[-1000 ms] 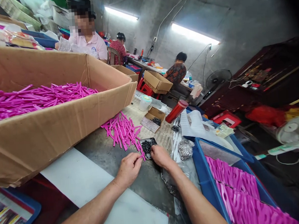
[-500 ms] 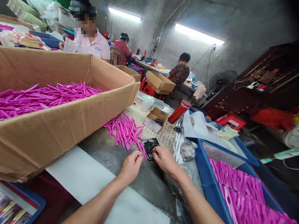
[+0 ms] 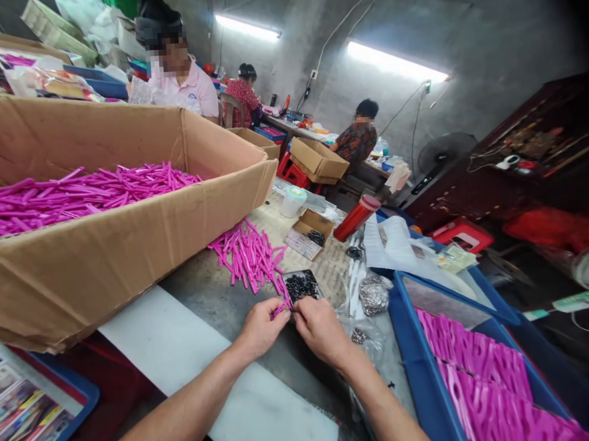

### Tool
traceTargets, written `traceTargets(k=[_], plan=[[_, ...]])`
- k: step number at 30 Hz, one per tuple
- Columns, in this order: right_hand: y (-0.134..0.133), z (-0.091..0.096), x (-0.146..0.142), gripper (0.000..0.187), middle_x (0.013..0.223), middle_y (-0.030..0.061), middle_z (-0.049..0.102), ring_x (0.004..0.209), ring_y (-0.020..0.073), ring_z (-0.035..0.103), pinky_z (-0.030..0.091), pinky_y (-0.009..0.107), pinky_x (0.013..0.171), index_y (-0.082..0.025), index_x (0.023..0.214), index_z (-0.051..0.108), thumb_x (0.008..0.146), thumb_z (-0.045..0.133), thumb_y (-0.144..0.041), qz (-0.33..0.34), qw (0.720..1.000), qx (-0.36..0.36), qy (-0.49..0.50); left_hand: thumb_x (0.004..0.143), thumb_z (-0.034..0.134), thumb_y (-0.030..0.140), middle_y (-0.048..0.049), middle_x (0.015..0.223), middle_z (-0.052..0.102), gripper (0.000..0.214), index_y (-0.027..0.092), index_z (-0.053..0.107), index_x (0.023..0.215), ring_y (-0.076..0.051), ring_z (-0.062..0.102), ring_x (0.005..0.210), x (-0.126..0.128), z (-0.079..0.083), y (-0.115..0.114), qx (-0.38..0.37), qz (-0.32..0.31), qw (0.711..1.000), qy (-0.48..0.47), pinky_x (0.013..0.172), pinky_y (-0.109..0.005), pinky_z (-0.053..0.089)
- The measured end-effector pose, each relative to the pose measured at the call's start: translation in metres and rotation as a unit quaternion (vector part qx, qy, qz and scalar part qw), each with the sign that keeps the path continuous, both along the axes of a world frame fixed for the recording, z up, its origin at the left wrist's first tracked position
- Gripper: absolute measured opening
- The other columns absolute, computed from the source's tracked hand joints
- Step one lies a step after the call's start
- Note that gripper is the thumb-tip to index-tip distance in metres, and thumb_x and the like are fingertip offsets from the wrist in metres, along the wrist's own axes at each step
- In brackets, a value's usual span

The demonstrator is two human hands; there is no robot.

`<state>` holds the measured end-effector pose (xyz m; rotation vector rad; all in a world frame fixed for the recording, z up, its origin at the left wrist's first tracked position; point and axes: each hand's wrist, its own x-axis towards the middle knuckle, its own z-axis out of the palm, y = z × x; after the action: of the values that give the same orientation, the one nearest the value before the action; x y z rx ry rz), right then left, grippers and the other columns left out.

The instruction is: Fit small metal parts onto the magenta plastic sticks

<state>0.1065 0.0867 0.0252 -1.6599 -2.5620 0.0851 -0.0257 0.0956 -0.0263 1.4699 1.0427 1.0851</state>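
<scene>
My left hand [image 3: 262,327] is closed on a slim magenta plastic strip [image 3: 281,308], which pokes out past the thumb and forefinger. Close beside it, almost fingertip to fingertip, my right hand [image 3: 320,329] is pinched; whatever lies in its fingers is too small to make out. Just beyond both hands is a small tray [image 3: 320,288] holding many tiny black parts [image 3: 301,285]. A loose pile of magenta strips [image 3: 249,256] lies to the left of this tray on the worktable.
A big cardboard box [image 3: 174,218] of magenta strips stands at left. Blue bins [image 3: 407,356] with magenta pieces are at right. Behind the tray are a small carton [image 3: 303,245], a lidded tub [image 3: 292,202] and a red flask [image 3: 357,218]. Co-workers [image 3: 186,87] sit farther back.
My right hand has come away from the black parts toward my left hand, and the fingertips now nearly meet at the strip. The view has shifted slightly.
</scene>
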Motion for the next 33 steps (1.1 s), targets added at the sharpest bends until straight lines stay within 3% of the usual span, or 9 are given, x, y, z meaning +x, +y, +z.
traceTargets(k=[4, 8, 14, 18, 23, 29, 33], plan=[[-0.002, -0.001, -0.001, 0.014, 0.069, 0.0037, 0.056, 0.067, 0.0153, 0.049, 0.029, 0.025, 0.062, -0.016, 0.072, 0.053, 0.077, 0.040, -0.014, 0.004, 1.000, -0.002, 0.023, 0.069, 0.046, 0.022, 0.0058, 0.050, 0.038, 0.017, 0.015, 0.050, 0.054, -0.009, 0.037, 0.051, -0.001, 0.002, 0.001, -0.014, -0.011, 1.000, -0.023, 0.050, -0.019, 0.032], [-0.004, -0.003, 0.002, 0.014, 0.070, 0.0029, 0.056, 0.067, 0.0147, 0.049, 0.032, 0.024, 0.063, -0.017, 0.073, 0.053, 0.077, 0.039, -0.016, -0.028, 0.990, -0.017, 0.137, 0.069, 0.046, 0.025, 0.0061, 0.050, 0.036, 0.018, 0.015, 0.047, 0.053, -0.009, 0.035, 0.050, -0.001, 0.007, 0.001, -0.033, -0.015, 0.998, -0.054, 0.049, -0.019, 0.031], [-0.009, -0.009, 0.006, 0.019, 0.059, -0.0010, 0.047, 0.059, 0.0133, 0.044, 0.034, 0.022, 0.054, -0.017, 0.067, 0.050, 0.077, 0.036, -0.026, -0.120, 0.932, -0.079, 0.333, 0.070, 0.045, 0.025, 0.0094, 0.043, 0.026, 0.016, 0.016, 0.045, 0.057, -0.006, 0.026, 0.039, -0.001, 0.014, -0.001, -0.066, -0.028, 0.993, -0.093, 0.040, -0.017, 0.025], [-0.011, -0.016, 0.001, 0.021, 0.051, -0.0047, 0.036, 0.047, 0.0098, 0.034, 0.027, 0.021, 0.045, -0.017, 0.062, 0.047, 0.073, 0.041, -0.033, -0.155, 0.863, -0.147, 0.458, 0.071, 0.045, 0.026, 0.0098, 0.043, 0.026, 0.017, 0.016, 0.044, 0.057, -0.005, 0.024, 0.037, -0.001, 0.016, -0.002, -0.072, -0.040, 0.991, -0.110, 0.039, -0.017, 0.025], [-0.014, -0.021, -0.009, 0.024, 0.047, -0.0061, 0.036, 0.040, 0.0058, 0.025, 0.016, 0.020, 0.039, -0.016, 0.060, 0.046, 0.068, 0.048, -0.038, -0.185, 0.741, -0.236, 0.601, 0.070, 0.048, 0.025, 0.0070, 0.048, 0.037, 0.015, 0.014, 0.048, 0.060, -0.007, 0.034, 0.044, -0.002, 0.016, -0.002, -0.058, -0.059, 0.989, -0.124, 0.045, -0.018, 0.032], [-0.018, -0.022, -0.017, 0.025, 0.045, -0.0067, 0.039, 0.035, 0.0018, 0.023, 0.012, 0.018, 0.038, -0.014, 0.056, 0.044, 0.061, 0.060, -0.033, -0.210, 0.611, -0.273, 0.713, 0.070, 0.049, 0.023, 0.0017, 0.059, 0.049, 0.013, 0.012, 0.052, 0.064, -0.011, 0.045, 0.059, -0.001, 0.012, -0.001, -0.033, -0.070, 0.989, -0.126, 0.059, -0.022, 0.038], [-0.019, -0.023, -0.019, 0.022, 0.044, -0.0081, 0.039, 0.033, 0.0006, 0.023, 0.016, 0.018, 0.038, -0.014, 0.057, 0.044, 0.060, 0.061, -0.028, -0.213, 0.556, -0.277, 0.754, 0.071, 0.048, 0.021, 0.0016, 0.061, 0.050, 0.012, 0.012, 0.053, 0.066, -0.012, 0.046, 0.060, -0.001, 0.009, -0.002, -0.019, -0.071, 0.991, -0.115, 0.059, -0.022, 0.038]])
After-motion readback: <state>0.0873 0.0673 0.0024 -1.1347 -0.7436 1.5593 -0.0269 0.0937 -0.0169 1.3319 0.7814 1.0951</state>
